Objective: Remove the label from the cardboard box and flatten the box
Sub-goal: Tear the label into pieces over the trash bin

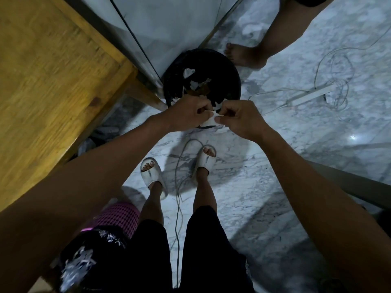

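Where hands (213, 115) meet: pinched label (210, 120).

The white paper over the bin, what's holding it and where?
Both hands pinch the white label piece above the black bin: the left hand at its left edge, the right hand at its right edge.

Head view, steeply down, close.

Dim, soft blur, wide-angle edge distortion
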